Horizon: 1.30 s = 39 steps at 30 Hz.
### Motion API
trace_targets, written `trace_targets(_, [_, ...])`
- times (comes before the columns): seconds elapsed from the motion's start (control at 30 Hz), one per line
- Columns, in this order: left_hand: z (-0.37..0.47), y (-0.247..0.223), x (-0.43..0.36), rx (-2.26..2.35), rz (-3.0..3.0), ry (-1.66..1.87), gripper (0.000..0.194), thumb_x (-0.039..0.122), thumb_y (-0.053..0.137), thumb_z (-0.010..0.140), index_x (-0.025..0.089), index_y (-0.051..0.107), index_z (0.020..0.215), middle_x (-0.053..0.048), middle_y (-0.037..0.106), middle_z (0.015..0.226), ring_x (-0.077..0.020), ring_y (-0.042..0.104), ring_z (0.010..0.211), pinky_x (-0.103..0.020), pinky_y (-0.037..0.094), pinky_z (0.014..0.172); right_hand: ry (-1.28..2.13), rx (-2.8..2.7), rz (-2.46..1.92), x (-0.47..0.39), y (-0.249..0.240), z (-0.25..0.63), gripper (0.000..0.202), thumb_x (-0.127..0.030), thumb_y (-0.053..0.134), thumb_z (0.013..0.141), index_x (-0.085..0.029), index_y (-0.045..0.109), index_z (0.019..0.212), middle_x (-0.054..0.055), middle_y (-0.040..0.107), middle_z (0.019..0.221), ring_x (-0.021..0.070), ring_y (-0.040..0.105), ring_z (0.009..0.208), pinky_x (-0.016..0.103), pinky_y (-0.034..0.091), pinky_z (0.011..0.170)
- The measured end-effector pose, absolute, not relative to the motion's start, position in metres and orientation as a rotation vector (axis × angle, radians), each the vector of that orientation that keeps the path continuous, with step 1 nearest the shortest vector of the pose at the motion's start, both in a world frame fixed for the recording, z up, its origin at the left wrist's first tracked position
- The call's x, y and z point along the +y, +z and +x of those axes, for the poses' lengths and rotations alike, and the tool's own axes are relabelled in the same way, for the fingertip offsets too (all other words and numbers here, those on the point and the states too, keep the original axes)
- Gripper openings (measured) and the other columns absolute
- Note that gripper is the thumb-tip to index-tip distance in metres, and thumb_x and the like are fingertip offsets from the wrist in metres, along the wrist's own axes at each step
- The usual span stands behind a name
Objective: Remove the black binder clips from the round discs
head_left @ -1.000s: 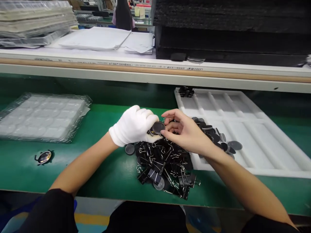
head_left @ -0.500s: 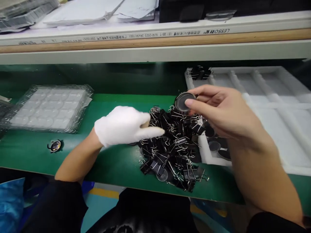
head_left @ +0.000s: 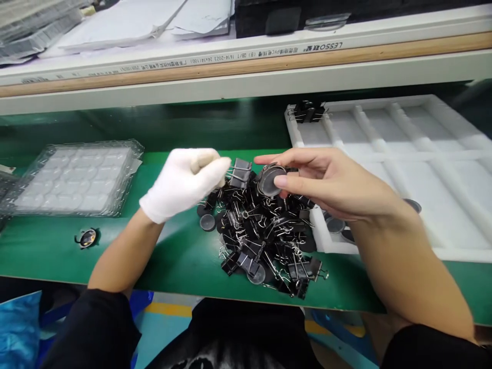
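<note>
My left hand [head_left: 188,179], in a white glove, pinches the wire handles of a black binder clip [head_left: 241,173]. The clip is held up above the back left of a heap of black binder clips [head_left: 269,230]. Just to its right, my bare right hand [head_left: 326,184] grips a round dark disc-shaped part [head_left: 269,182] between thumb and fingers, its flat face towards me. A small gap separates the clip from the round part. Loose grey discs lie around the heap, one at its left edge [head_left: 207,222] and one at its front [head_left: 256,273].
Clear plastic trays [head_left: 77,177] are stacked at the left, with a small round part [head_left: 88,238] in front. A white compartment tray [head_left: 418,159] stands at the right, with clips [head_left: 308,111] at its back left corner. Papers [head_left: 123,23] lie on the shelf above.
My left hand has risen from the heap with a binder clip in its fingers. My right hand has brought the round part left and slightly down, closer to my left hand. The view has shifted slightly.
</note>
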<state>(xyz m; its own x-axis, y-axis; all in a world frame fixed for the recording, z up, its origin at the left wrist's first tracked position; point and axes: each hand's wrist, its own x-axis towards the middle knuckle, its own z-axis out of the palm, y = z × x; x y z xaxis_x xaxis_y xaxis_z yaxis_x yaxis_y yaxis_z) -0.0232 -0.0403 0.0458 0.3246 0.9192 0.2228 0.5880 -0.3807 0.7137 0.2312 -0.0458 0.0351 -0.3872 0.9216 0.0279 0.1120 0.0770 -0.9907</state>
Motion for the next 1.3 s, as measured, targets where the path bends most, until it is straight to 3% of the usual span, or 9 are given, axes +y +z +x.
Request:
trace_targets(0.13, [-0.011,0.033,-0.050,1.282,2.350,0.998,0.046,0.041,0.049,0.100,0.020,0.056,0.060,0.002,0.052,0.054,-0.0094,0.043,0.051,-0.027,0.034,0.053,1.365,-1.601,-1.008,-0.047,0.028,0.221,0.033,-0.052,0.087,0.077,-0.027,0.081,0.098,0.004,0.077,0.095,0.0207,0.071,0.081,0.037,0.062,0.071])
trace_targets(0.23, [-0.013,0.026,-0.046,1.301,2.544,0.952,0.049,0.049,0.054,0.093,0.020,0.047,0.054,0.003,0.043,0.048,-0.0090,0.036,0.047,-0.028,0.028,0.052,1.329,-1.620,-0.989,-0.048,0.027,0.222,0.028,-0.047,0.089,0.077,-0.027,0.082,0.096,0.004,0.078,0.092,0.0211,0.073,0.082,0.038,0.063,0.076])
trace_targets(0.37, [-0.019,0.025,-0.038,1.303,2.523,0.811,0.054,0.059,0.067,0.078,0.021,0.038,0.053,0.006,0.037,0.045,-0.0078,0.031,0.045,-0.027,0.024,0.049,1.328,-1.701,-0.986,-0.048,0.030,0.226,0.025,-0.043,0.089,0.077,-0.026,0.082,0.095,0.005,0.079,0.097,0.0213,0.074,0.085,0.037,0.065,0.079])
trace_targets(0.6, [-0.010,0.023,-0.041,1.184,2.479,0.802,0.057,0.056,0.064,0.081,0.022,0.026,0.055,0.007,0.028,0.046,-0.0074,0.026,0.045,-0.027,0.021,0.047,1.363,-1.787,-0.987,-0.047,0.032,0.228,0.025,-0.042,0.088,0.079,-0.025,0.082,0.097,0.007,0.079,0.109,0.0223,0.074,0.092,0.037,0.065,0.084])
trace_targets(0.8, [-0.010,0.023,-0.037,1.238,2.365,0.828,0.045,0.045,0.064,0.086,0.021,0.036,0.059,0.008,0.036,0.050,-0.0069,0.029,0.049,-0.024,0.026,0.050,1.178,-1.478,-1.049,-0.039,0.025,0.230,0.028,-0.047,0.082,0.085,-0.029,0.076,0.105,0.005,0.076,0.112,0.0204,0.072,0.089,0.035,0.062,0.072])
trace_targets(0.97, [-0.007,0.022,-0.036,1.248,2.191,0.866,0.037,0.041,0.058,0.092,0.020,0.046,0.064,0.008,0.042,0.055,-0.0069,0.037,0.052,-0.022,0.031,0.050,1.224,-1.263,-1.069,-0.032,0.009,0.216,0.037,-0.055,0.078,0.085,-0.031,0.069,0.111,0.005,0.075,0.118,0.0242,0.073,0.101,0.041,0.063,0.081])
trace_targets(1.13, [-0.005,0.019,-0.036,1.226,2.122,0.853,0.039,0.045,0.056,0.096,0.019,0.054,0.066,0.006,0.051,0.054,-0.0079,0.045,0.052,-0.023,0.035,0.052,1.245,-1.171,-1.025,-0.032,0.000,0.206,0.038,-0.052,0.081,0.082,-0.031,0.067,0.110,0.004,0.073,0.122,0.0232,0.071,0.110,0.040,0.062,0.087])
trace_targets(1.3, [-0.003,0.015,-0.035,1.245,2.106,0.861,0.041,0.047,0.056,0.096,0.019,0.054,0.066,0.006,0.052,0.053,-0.0081,0.045,0.051,-0.024,0.034,0.052,1.226,-1.251,-1.045,-0.033,-0.003,0.206,0.039,-0.055,0.078,0.084,-0.031,0.067,0.112,0.005,0.072,0.122,0.0240,0.069,0.112,0.043,0.062,0.091])
